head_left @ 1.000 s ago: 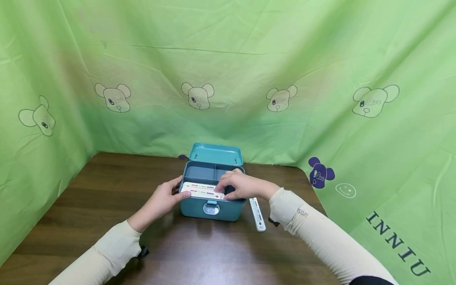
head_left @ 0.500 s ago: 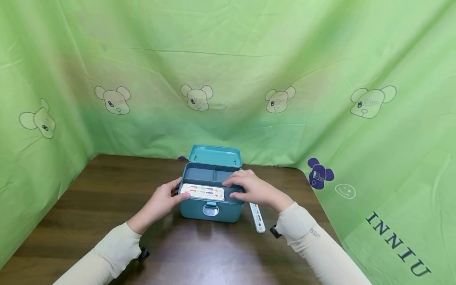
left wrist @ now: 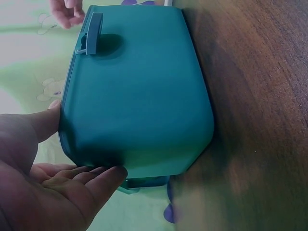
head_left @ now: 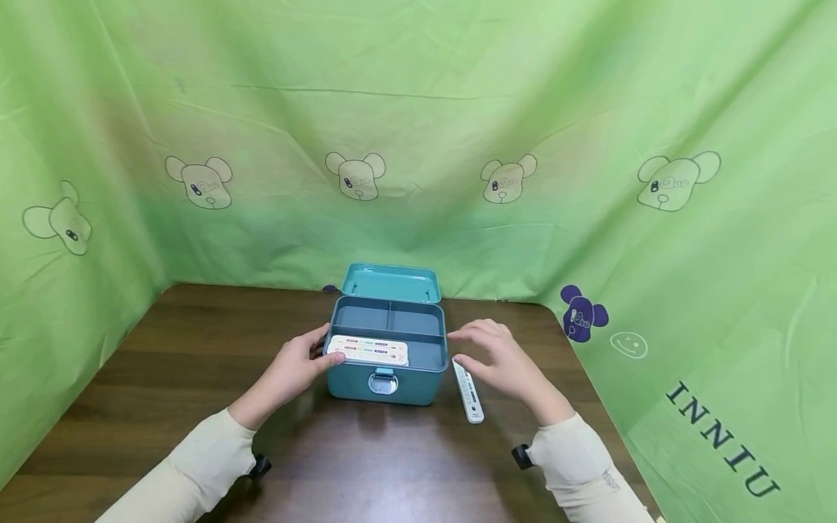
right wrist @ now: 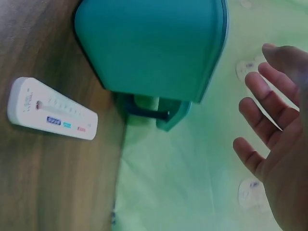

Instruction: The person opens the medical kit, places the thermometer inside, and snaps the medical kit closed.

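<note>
A teal storage box [head_left: 418,388] stands on the table with its lid [head_left: 391,283] tilted back. Two white thermometers [head_left: 366,350] lie side by side in the left part of its long front compartment. My left hand [head_left: 296,370] grips the box's left front corner, the thumb over the rim and the fingers against the outer side wall, as the left wrist view shows. To the right of the box my right hand [head_left: 502,363] hovers with spread fingers, holding nothing. Below it another white thermometer [right wrist: 53,110] lies on the table, printed with a scale and coloured labels.
Behind the front compartment are two smaller ones, parted by a divider [head_left: 390,317]. A clear latch [head_left: 383,383] hangs on the box's front. The brown wooden table [head_left: 216,349] ends at a green curtain [head_left: 418,240] with bear-head prints.
My right hand has let go of the thermometer inside the box and has drawn out to the right, above the loose thermometer. The left hand stays at the box corner.
</note>
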{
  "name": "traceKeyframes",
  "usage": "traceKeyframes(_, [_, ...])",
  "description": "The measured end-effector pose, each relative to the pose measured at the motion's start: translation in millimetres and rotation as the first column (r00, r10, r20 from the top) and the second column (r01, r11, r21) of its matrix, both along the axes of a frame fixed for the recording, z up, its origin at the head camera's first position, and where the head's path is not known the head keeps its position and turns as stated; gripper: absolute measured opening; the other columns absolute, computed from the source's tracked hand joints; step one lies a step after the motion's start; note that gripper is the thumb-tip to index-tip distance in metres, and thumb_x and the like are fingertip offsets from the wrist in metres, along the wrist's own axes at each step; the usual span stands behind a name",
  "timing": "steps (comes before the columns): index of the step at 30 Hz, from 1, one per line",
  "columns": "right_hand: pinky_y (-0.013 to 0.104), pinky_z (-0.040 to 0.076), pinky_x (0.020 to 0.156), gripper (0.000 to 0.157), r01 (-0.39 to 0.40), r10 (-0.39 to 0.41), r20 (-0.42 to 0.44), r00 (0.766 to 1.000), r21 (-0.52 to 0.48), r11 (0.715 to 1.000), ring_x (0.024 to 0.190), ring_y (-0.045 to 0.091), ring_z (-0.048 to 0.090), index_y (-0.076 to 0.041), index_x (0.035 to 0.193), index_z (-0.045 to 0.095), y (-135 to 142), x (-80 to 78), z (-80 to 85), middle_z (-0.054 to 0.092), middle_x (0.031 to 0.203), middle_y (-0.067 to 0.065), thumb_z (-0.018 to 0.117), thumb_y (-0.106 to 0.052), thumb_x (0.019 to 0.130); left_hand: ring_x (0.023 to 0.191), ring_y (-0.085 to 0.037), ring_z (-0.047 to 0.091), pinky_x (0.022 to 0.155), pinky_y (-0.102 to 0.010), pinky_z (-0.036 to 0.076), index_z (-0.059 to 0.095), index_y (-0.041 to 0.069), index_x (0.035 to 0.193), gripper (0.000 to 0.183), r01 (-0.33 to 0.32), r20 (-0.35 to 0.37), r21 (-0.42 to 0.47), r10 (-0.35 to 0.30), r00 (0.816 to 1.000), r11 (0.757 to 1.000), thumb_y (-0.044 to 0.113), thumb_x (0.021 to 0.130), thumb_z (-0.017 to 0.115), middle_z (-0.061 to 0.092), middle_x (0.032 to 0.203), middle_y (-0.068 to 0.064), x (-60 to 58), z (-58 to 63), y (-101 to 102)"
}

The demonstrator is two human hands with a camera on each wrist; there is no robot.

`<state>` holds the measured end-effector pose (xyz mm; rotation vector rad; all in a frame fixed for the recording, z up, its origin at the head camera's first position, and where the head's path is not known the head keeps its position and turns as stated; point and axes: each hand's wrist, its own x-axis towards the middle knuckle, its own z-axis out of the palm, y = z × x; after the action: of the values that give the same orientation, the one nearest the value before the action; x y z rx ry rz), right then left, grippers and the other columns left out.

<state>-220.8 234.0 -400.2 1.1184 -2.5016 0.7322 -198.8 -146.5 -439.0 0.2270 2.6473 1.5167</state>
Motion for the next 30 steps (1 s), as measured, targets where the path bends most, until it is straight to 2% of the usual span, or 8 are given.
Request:
traceKeyframes(6, [0.050,0.040,0.098,0.037,0.088,-0.088,-0.004,0.996,-0.042,0.995,0.113,0.026,0.061,-0.011,0.122,0.072,19,13.1,-9.4,0.071,0.116,0.004,0.081,-0.011,0.086,0.137,-0.035,0.054,0.105,-0.047,0.051,0.032,-0.002,0.158,0.087,-0.001,0.000,-0.005,0.001,1.000,1.000,0.040,0.096,0.073,0.046,0.155,-0.024,0.8,0.2,-1])
traceKeyframes(11, [0.051,0.040,0.099,0.041,0.169,-0.166,0.077,0.983,-0.042,0.985,0.113,0.027,0.060,-0.009,0.123,0.072,25,18.7,-23.8,0.071,0.117,0.005,0.083,-0.012,0.084,0.138,-0.036,0.053,0.105,-0.047,0.051,0.031,-0.003,0.158,0.085,-0.002,-0.006,0.001,0.002,1.000,1.000,0.038,0.097,0.073,0.045,0.155,-0.025,0.8,-0.7,-3])
traceKeyframes(16, [0.053,0.040,0.098,0.041,0.250,-0.242,0.181,0.953,-0.022,0.968,0.111,0.028,0.060,-0.009,0.122,0.073,22,23.8,-42.4,0.072,0.117,0.005,0.085,-0.016,0.083,0.138,-0.036,0.052,0.105,-0.047,0.051,0.031,-0.003,0.158,0.085,-0.007,-0.007,-0.003,0.007,1.000,1.000,0.039,0.097,0.072,0.045,0.156,-0.025,1.3,-1.6,-3])
traceKeyframes(19, [0.055,0.039,0.099,0.043,0.302,-0.293,0.248,0.923,0.004,0.953,0.111,0.028,0.060,-0.008,0.122,0.073,21,26.4,-53.6,0.071,0.118,0.004,0.086,-0.019,0.082,0.139,-0.036,0.051,0.106,-0.047,0.050,0.031,-0.002,0.159,0.085,-0.009,-0.002,0.000,0.009,1.000,1.000,0.038,0.097,0.072,0.044,0.156,-0.024,2.6,-2.0,-2])
traceKeyframes(23, [0.058,0.039,0.101,0.046,0.379,-0.368,0.324,0.871,0.032,0.925,0.112,0.030,0.059,-0.007,0.121,0.073,22,29.6,-66.7,0.071,0.117,0.004,0.088,-0.023,0.081,0.139,-0.036,0.051,0.106,-0.047,0.050,0.031,-0.002,0.159,0.085,-0.003,-0.005,0.005,0.003,1.000,1.000,0.038,0.097,0.072,0.044,0.156,-0.024,3.5,-2.0,-1])
traceKeyframes(27, [0.058,0.040,0.101,0.049,0.441,-0.434,0.362,0.825,0.069,0.895,0.114,0.031,0.060,-0.007,0.121,0.074,24,34.3,-76.7,0.071,0.116,0.005,0.090,-0.027,0.078,0.139,-0.036,0.051,0.106,-0.047,0.051,0.031,-0.002,0.159,0.085,-0.001,-0.003,0.006,0.001,1.000,1.000,0.039,0.096,0.073,0.044,0.156,-0.024,3.8,-1.6,0])
traceKeyframes(30, [0.057,0.043,0.100,0.050,0.500,-0.495,0.379,0.781,0.094,0.861,0.112,0.031,0.062,-0.008,0.118,0.074,23,37.5,-82.4,0.072,0.113,0.006,0.091,-0.030,0.076,0.139,-0.036,0.051,0.106,-0.046,0.051,0.031,-0.002,0.159,0.085,0.003,-0.002,0.007,-0.003,1.000,1.000,0.039,0.097,0.072,0.044,0.156,-0.024,3.8,-1.8,-2])
